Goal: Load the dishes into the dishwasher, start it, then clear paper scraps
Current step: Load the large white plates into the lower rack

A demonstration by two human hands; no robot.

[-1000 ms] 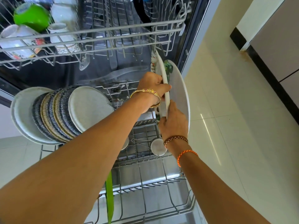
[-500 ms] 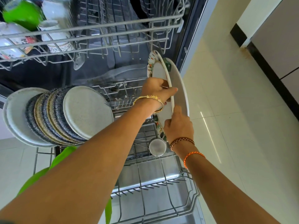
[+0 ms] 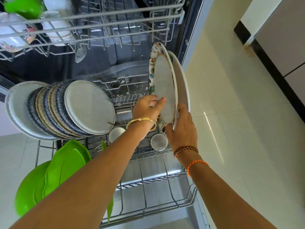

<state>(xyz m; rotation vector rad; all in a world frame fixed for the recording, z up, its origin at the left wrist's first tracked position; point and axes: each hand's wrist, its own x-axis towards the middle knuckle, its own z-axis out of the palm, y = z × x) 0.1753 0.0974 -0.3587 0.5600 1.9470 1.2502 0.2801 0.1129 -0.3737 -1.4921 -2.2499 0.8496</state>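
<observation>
**Two plates held on edge at the right of the lower rack**

The left hand (image 3: 147,107) has its fingers curled, thumb laid across the face of the patterned plate (image 3: 163,90), pinching its lower edge; the right hand (image 3: 182,128) wraps its fingers round the bottom rim of the plain white plate (image 3: 182,80), thumb pointing up along that rim; both plates stand on edge, close together and nearly parallel, the patterned one to the left of the white one, at the right side of the lower rack (image 3: 148,184); whether their lower edges sit between the tines cannot be told, since the hands cover them. Just below the hands two small steel cups (image 3: 158,142) lie in the rack; further left a row of speckled plates (image 3: 66,109) stands upright; green plates (image 3: 54,176) lean at the near left corner. Above, the upper rack (image 3: 92,17) holds cups (image 3: 57,33) and a green bowl (image 3: 23,6); cream floor tiles (image 3: 239,129) lie to the right.
</observation>
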